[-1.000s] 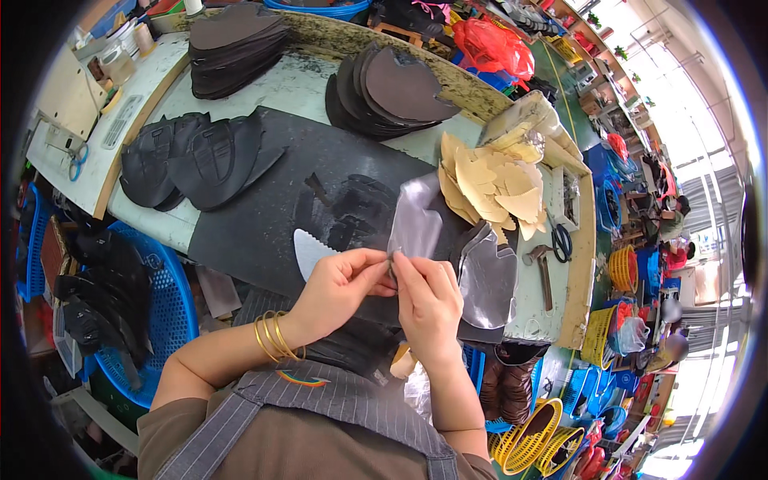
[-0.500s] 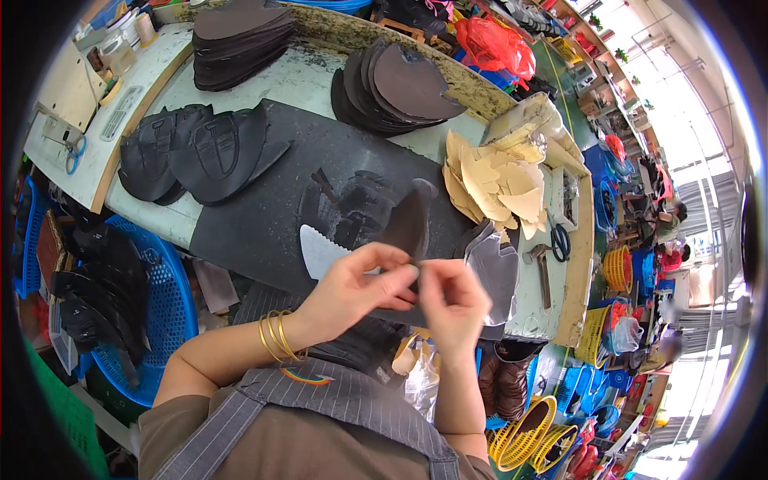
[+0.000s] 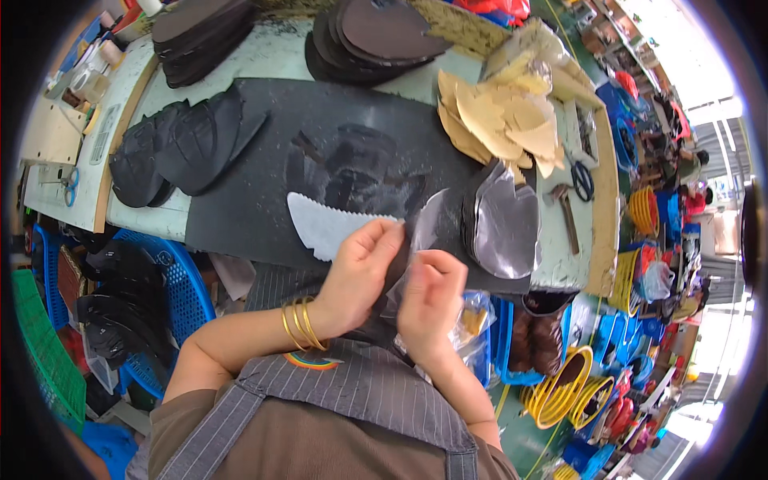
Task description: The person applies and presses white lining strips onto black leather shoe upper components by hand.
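Between my hands, over the front edge of the dark mat [image 3: 256, 208], is a thin dark cut piece with a glossy grey face [image 3: 428, 218]. My left hand [image 3: 362, 268] pinches its edge with thumb and fingertips. My right hand [image 3: 433, 302] is closed just beside it, slightly smeared by motion; what its fingers hold is hidden. A pale piece with a serrated edge [image 3: 324, 227] lies on the mat at the left hand's fingertips. Right of my hands sits a stack of shiny grey cut pieces [image 3: 506, 224].
Tan cut pieces [image 3: 496, 116] are heaped behind that stack. A hammer [image 3: 566, 220] and scissors [image 3: 582, 182] lie at the right edge. Black shaped pieces [image 3: 196, 144] lie left; dark stacks [image 3: 384, 36] stand at the back. A blue basket [image 3: 188, 280] is below left.
The dark piece has come down toward me and turned, now showing a glossy grey face. My right hand has dropped lower, away from the left fingertips. The whole view has shifted.
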### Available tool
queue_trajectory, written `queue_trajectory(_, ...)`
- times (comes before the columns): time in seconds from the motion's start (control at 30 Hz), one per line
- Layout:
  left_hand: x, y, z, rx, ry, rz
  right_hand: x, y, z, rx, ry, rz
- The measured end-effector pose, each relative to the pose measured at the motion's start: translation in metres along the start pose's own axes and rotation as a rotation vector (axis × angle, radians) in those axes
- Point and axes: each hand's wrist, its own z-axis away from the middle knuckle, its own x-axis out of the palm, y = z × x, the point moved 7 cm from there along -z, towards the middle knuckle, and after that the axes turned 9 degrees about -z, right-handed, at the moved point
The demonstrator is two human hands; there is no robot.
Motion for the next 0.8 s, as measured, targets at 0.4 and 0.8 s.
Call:
queue_trajectory(0.4,0.031,0.079,0.025,0.773,-0.428,-1.105,-0.08,0.03,0.052,0.425,-0.226,-0.363)
queue_trajectory(0.8,-0.065,-0.023,0.034,-0.52,-0.285,0.379,0.054,0.006,-0.027,0.95,-0.312,-1.62)
